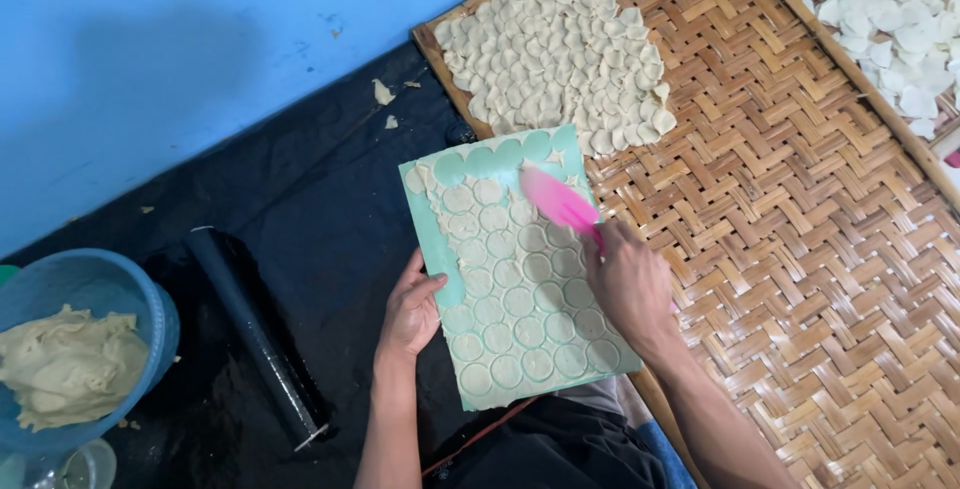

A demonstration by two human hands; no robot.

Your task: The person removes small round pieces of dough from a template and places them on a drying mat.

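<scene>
Over the woven tray (800,249), left hand (410,314) steadies the green board (425,199) edge while right hand (630,284) grips pink scraper (558,201), lifting dough rounds (520,299).

From my remote seat I see my left hand (412,311) and right hand (627,284) bare, no gloves, rings or watch, both forearms uncovered to the frame edge, with dark clothing and a blue strip at my lap.
</scene>
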